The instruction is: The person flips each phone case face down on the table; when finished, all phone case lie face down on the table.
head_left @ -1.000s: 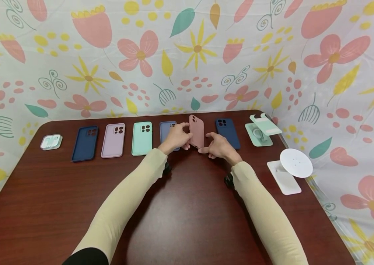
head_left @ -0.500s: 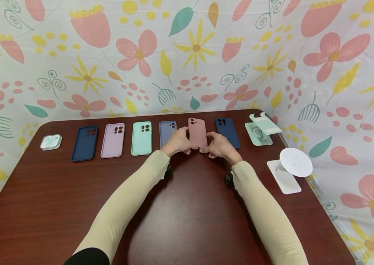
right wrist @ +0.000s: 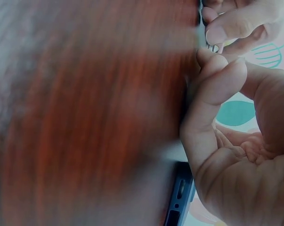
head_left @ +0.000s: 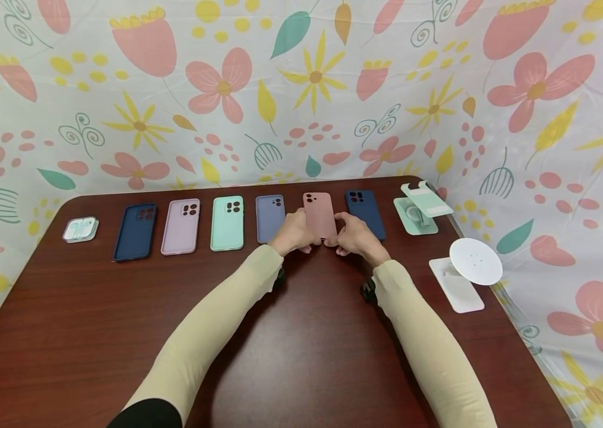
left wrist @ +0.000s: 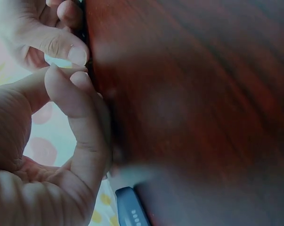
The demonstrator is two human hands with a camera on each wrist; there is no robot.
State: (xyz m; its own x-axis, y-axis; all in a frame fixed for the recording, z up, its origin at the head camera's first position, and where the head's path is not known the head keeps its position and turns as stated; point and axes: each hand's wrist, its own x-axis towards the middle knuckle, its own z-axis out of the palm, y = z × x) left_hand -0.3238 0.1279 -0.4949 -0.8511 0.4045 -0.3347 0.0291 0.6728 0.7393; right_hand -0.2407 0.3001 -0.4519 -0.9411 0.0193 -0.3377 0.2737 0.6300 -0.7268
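Observation:
A pink phone case (head_left: 319,215) lies on the table between the two hands, its camera cutouts at the far end. My left hand (head_left: 297,231) holds its lower left corner, thumb near the bottom edge. At the lower right corner, my right hand (head_left: 353,234) grips it with bent fingers. Both wrist views show the fingertips of the left hand (left wrist: 76,122) and right hand (right wrist: 226,122) close together. There the case itself is mostly hidden. A lavender-blue case (head_left: 270,217) lies left of the pink one, a dark blue case (head_left: 366,214) right of it.
Mint (head_left: 227,223), lilac (head_left: 180,226) and navy (head_left: 135,232) cases continue the row leftward, ending at a small clear box with white contents (head_left: 80,229). At right stand a mint folding stand (head_left: 423,208) and a white round-topped stand (head_left: 467,275). Patterned cloth hangs behind the brown table (head_left: 301,333).
The pink case has gone from tilted up to lying on the table. My left hand has slid down along its left side to the lower corner. The right hand has hardly moved.

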